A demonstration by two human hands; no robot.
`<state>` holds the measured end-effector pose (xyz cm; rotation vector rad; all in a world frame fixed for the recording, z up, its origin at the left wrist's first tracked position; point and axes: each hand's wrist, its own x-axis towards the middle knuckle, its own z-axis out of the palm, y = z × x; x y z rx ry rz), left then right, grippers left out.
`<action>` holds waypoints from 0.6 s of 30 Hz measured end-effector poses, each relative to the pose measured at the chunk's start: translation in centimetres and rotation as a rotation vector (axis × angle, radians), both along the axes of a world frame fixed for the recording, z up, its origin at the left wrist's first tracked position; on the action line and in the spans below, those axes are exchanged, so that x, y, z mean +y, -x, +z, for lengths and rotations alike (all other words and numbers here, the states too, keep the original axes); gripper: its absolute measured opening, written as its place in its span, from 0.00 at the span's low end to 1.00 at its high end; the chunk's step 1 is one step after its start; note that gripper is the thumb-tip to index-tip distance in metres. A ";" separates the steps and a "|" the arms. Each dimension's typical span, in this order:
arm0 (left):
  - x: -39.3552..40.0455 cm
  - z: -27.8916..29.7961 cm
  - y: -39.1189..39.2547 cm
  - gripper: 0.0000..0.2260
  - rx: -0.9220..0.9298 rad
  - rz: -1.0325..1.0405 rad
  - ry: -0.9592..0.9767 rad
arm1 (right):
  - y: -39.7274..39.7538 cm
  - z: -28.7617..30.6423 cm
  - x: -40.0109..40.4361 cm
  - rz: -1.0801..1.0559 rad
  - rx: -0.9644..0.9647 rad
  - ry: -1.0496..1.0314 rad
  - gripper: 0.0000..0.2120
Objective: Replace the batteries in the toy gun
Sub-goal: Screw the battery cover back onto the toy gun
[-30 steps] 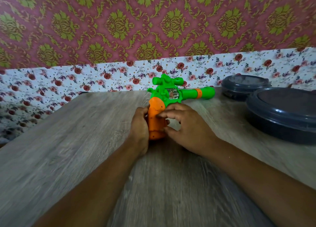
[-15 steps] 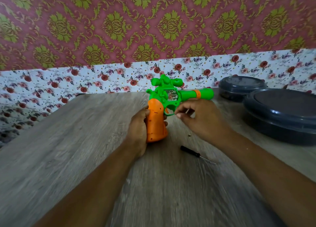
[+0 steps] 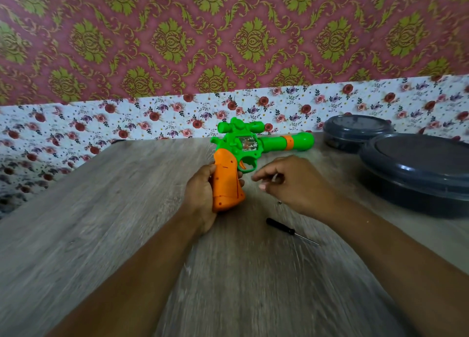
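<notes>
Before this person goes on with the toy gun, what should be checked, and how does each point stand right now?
1. Toy gun held steady: ok, the left hand grips its orange handle.
2. Screwdriver within reach: ok, it lies on the table near the right hand.
3. Small screw accounted for: ok, a tiny piece lies on the table by the right hand.
4. Right hand free: cannot tell, its fingers are curled and may pinch something small.
5. Battery cover off: cannot tell.
6. New batteries ready: cannot tell, none in view.

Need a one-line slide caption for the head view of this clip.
Left hand grips the toy gun by its orange handle; right hand hovers beside it, screwdriver lying on the table.
</notes>
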<state>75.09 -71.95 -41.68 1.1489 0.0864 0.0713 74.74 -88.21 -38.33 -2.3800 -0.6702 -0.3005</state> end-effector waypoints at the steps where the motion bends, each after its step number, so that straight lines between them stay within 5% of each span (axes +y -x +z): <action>1: 0.0 0.0 0.0 0.16 0.004 0.017 -0.014 | 0.3 -0.2 0.6 0.051 -0.004 0.007 0.13; 8: 0.2 -0.2 -0.2 0.23 0.006 0.023 -0.038 | 0.9 -1.2 1.8 0.185 -0.025 0.092 0.20; 18: 0.5 -0.4 0.0 0.21 0.007 -0.034 -0.040 | 1.0 -1.5 2.2 0.219 0.005 0.207 0.17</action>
